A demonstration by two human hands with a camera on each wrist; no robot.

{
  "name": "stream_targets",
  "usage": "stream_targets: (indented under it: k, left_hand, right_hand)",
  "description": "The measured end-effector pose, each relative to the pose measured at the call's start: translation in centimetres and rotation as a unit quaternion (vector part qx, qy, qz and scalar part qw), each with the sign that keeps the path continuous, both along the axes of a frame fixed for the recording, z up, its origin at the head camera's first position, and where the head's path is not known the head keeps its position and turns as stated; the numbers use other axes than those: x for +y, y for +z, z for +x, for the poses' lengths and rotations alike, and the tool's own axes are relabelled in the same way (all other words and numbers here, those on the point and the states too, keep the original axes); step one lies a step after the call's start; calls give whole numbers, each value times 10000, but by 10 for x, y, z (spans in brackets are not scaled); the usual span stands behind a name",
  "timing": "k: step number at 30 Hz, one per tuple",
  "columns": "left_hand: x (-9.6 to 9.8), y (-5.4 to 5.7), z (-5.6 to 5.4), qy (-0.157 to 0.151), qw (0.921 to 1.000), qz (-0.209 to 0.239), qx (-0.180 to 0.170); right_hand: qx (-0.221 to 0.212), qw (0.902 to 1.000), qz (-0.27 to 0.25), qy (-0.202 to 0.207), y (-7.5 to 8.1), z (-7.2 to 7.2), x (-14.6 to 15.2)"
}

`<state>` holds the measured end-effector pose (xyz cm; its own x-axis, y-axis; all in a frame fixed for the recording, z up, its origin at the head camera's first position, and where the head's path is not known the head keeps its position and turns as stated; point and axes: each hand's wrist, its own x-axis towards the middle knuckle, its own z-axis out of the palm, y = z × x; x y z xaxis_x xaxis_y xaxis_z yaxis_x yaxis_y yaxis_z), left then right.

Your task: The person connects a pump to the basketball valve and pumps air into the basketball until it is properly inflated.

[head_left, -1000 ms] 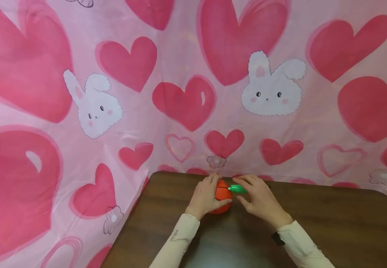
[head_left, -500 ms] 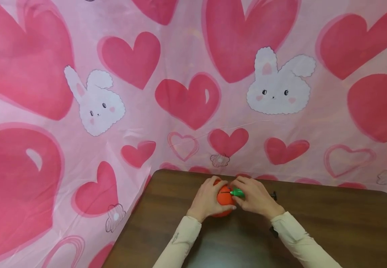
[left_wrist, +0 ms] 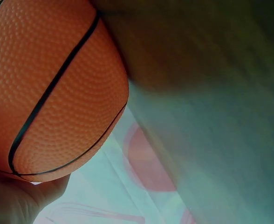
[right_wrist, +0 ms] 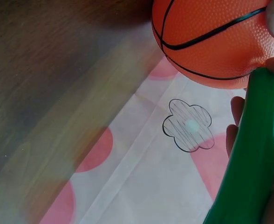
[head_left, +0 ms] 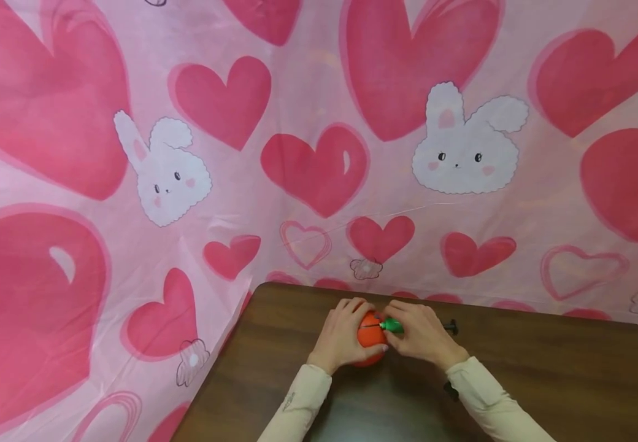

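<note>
A small orange basketball (head_left: 370, 336) with black lines sits on the table near its back edge. My left hand (head_left: 341, 336) grips it from the left, thumb in front and fingers over the top; its pebbled surface (left_wrist: 67, 93) fills much of the left wrist view. My right hand (head_left: 421, 333) holds a green hand pump (head_left: 393, 325) near the end that meets the ball. In the right wrist view the tube of the pump (right_wrist: 251, 149) butts against the ball; fingers there hide the joint. The pump's black handle (head_left: 451, 326) sticks out beyond the right hand.
The dark brown wooden table (head_left: 545, 368) extends to the right and toward me. Close behind its back edge hangs a pink cloth (head_left: 308, 80) printed with hearts and rabbits. A dark strap (head_left: 451, 391) shows at the right sleeve.
My right hand has moved left and closed its fingers around the pump near the ball. The black handle has come into view behind it. The left hand keeps its hold.
</note>
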<state>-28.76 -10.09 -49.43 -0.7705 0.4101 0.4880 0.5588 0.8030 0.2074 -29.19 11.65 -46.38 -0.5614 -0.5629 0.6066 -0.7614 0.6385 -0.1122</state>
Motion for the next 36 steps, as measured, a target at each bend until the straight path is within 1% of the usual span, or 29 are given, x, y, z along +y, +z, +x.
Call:
stream_targets:
  k: [4,8,11,15,21,28,36]
  left_hand:
    - [4,1,0,-22,9999,-9,102]
    - [7,3,-1,26,9997,-179,159]
    - [9,3,-1,55,9993,-322,165]
    - [13,2,-1,32,9989,-422,204]
    - [19,2,-2,-18,9988,-448,205]
    - [24,1,-6,8,9980,-575,262]
    - [28,-1,-6,-35,9978,-638,167]
  right_hand:
    - [184,9998,4,56,3,1,4]
    - [410,9990,39,184,5,2,8]
    - [485,9985,73,232,5,2,12]
    - [540,9982,158,202,5,3,19]
    - [620,9975,269,181,4,5,30]
    - [635,9974,292,158,5,6,40]
    - [675,9972,273,169,2,8,49]
